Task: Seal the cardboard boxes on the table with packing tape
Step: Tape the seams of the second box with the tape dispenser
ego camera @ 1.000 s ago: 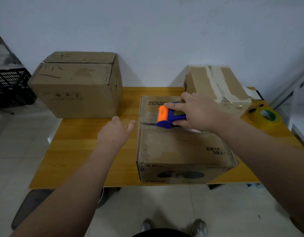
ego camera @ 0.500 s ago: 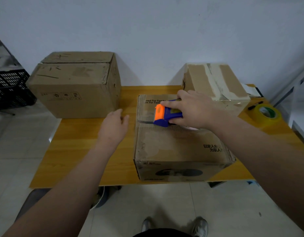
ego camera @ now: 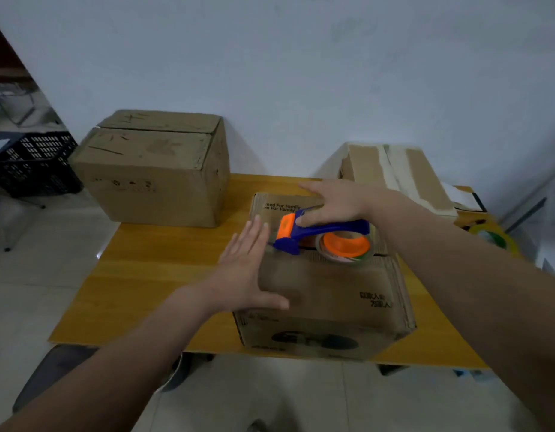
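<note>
A printed cardboard box (ego camera: 332, 294) stands at the table's front edge, right of centre. My right hand (ego camera: 335, 202) grips the blue and orange tape dispenser (ego camera: 320, 236), tilted up over the box's top seam near its left end so the tape roll shows. My left hand (ego camera: 243, 269) lies flat, fingers straight, against the box's left top edge with the thumb on the near flap. A large closed box (ego camera: 154, 169) sits at the back left of the table. A smaller box (ego camera: 394, 173) with pale tape strips stands at the back right.
The wooden table (ego camera: 151, 275) has bare surface left of the printed box. A spare roll of yellow-green tape (ego camera: 496, 238) lies at its right edge. A black crate (ego camera: 33, 163) stands on the floor at far left. White wall behind.
The dispenser has tipped up off the box top, exposing its roll. My left hand has moved right from beside the box onto its left top edge.
</note>
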`<state>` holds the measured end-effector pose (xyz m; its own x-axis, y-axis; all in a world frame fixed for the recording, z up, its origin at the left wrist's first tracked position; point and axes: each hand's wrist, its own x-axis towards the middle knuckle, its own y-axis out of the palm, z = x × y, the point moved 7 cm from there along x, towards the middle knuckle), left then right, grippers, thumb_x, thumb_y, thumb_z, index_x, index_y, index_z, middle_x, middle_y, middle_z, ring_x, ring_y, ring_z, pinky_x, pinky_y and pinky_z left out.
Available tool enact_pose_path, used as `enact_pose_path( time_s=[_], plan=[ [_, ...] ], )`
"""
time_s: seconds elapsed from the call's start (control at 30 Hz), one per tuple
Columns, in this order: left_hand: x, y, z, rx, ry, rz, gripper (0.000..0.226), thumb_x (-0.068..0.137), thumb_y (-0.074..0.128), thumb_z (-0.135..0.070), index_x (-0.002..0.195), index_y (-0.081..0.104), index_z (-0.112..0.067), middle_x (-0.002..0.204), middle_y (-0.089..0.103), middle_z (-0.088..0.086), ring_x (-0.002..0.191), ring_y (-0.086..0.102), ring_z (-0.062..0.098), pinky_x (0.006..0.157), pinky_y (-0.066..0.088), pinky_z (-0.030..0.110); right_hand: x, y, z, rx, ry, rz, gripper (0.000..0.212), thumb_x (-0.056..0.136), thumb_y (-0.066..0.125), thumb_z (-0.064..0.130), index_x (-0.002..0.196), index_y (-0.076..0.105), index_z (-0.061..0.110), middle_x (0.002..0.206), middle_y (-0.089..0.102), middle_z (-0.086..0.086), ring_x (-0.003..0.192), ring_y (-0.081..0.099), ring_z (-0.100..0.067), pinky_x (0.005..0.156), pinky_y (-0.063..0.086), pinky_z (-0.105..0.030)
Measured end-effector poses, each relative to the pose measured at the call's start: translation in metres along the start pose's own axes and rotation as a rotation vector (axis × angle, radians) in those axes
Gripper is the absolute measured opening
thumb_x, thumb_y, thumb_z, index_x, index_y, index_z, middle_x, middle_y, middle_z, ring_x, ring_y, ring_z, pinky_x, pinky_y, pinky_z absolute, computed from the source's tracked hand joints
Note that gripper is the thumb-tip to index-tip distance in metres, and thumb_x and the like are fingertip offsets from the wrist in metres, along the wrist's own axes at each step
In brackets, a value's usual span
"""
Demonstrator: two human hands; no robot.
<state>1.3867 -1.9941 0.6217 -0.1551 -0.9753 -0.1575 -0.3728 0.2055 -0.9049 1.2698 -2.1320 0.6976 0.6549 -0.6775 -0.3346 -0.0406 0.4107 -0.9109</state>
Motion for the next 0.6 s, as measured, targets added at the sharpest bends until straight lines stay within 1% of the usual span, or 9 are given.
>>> enact_pose_path(
  time_s=[0.03, 0.1, 0.17, 0.27, 0.37, 0.43, 0.5, 0.6],
  plan=[
    [-0.002, 0.004, -0.007, 0.057, 0.049, 0.054, 0.14, 0.043, 0.045, -0.094, 0.129, -0.045, -0.031, 0.139, -0.048, -0.008, 0.129, -0.041, 0.006, 0.107, -0.02, 0.029, 0.007, 0.003, -0.002, 0.059, 0.017, 0.096, 0.099, 0.075, 0.061, 0.066, 0.151, 0.01, 0.029, 0.157, 0.021, -0.001, 0.14, 0.025, -0.023, 0.109, 0.025, -0.035],
    [-0.005, 0.01, -0.012, 0.078, 0.046, 0.124, 0.144, 0.04, 0.054, -0.091, 0.119, -0.052, -0.035, 0.134, -0.054, -0.011, 0.124, -0.046, 0.004, 0.105, -0.021, 0.028, 0.017, 0.011, -0.01, 0.167, 0.089, 0.287, 0.107, 0.069, 0.062, 0.071, 0.15, 0.002, 0.036, 0.158, 0.012, 0.001, 0.143, 0.017, -0.023, 0.112, 0.019, -0.037],
    [-0.006, 0.01, -0.009, 0.072, 0.007, 0.112, 0.144, 0.043, 0.058, -0.089, 0.118, -0.053, -0.036, 0.135, -0.053, -0.011, 0.125, -0.046, 0.005, 0.107, -0.019, 0.03, 0.022, 0.016, -0.018, 0.21, 0.133, 0.392, 0.108, 0.066, 0.059, 0.075, 0.149, -0.001, 0.041, 0.159, 0.009, 0.002, 0.143, 0.014, -0.026, 0.109, 0.019, -0.038],
    [-0.008, 0.01, -0.009, 0.038, -0.024, 0.022, 0.141, 0.047, 0.055, -0.09, 0.125, -0.048, -0.035, 0.138, -0.05, -0.012, 0.127, -0.042, 0.003, 0.108, -0.018, 0.03, 0.025, 0.019, -0.023, 0.271, 0.089, 0.415, 0.107, 0.061, 0.056, 0.078, 0.149, 0.007, 0.042, 0.157, 0.016, 0.004, 0.141, 0.022, -0.025, 0.103, 0.026, -0.035],
    [-0.01, 0.012, -0.009, 0.017, -0.043, -0.029, 0.142, 0.046, 0.054, -0.091, 0.133, -0.042, -0.032, 0.141, -0.047, -0.015, 0.13, -0.039, 0.001, 0.106, -0.019, 0.027, 0.024, 0.027, -0.026, 0.323, 0.002, 0.407, 0.099, 0.063, 0.055, 0.078, 0.147, 0.012, 0.046, 0.155, 0.021, 0.008, 0.137, 0.027, -0.021, 0.1, 0.028, -0.032],
    [-0.008, 0.011, -0.008, 0.039, -0.054, -0.027, 0.143, 0.044, 0.052, -0.093, 0.13, -0.044, -0.032, 0.138, -0.048, -0.016, 0.128, -0.04, -0.001, 0.103, -0.022, 0.023, 0.023, 0.029, -0.028, 0.368, -0.026, 0.396, 0.098, 0.064, 0.057, 0.078, 0.145, 0.012, 0.048, 0.154, 0.024, 0.007, 0.13, 0.034, -0.017, 0.096, 0.031, -0.031],
    [-0.005, 0.009, -0.007, 0.069, -0.047, -0.009, 0.143, 0.042, 0.051, -0.095, 0.128, -0.046, -0.032, 0.138, -0.049, -0.016, 0.128, -0.04, -0.002, 0.102, -0.023, 0.022, 0.023, 0.027, -0.028, 0.391, -0.031, 0.385, 0.1, 0.062, 0.059, 0.08, 0.145, 0.013, 0.05, 0.152, 0.027, 0.007, 0.125, 0.037, -0.016, 0.091, 0.032, -0.03],
    [0.004, 0.008, 0.0, 0.081, -0.056, 0.025, 0.142, 0.044, 0.049, -0.095, 0.135, -0.038, -0.029, 0.145, -0.041, -0.011, 0.133, -0.035, 0.003, 0.109, -0.019, 0.028, 0.025, 0.028, -0.029, 0.401, -0.047, 0.378, 0.101, 0.057, 0.058, 0.082, 0.143, 0.014, 0.052, 0.153, 0.027, 0.008, 0.128, 0.036, -0.017, 0.09, 0.032, -0.03]
  ],
)
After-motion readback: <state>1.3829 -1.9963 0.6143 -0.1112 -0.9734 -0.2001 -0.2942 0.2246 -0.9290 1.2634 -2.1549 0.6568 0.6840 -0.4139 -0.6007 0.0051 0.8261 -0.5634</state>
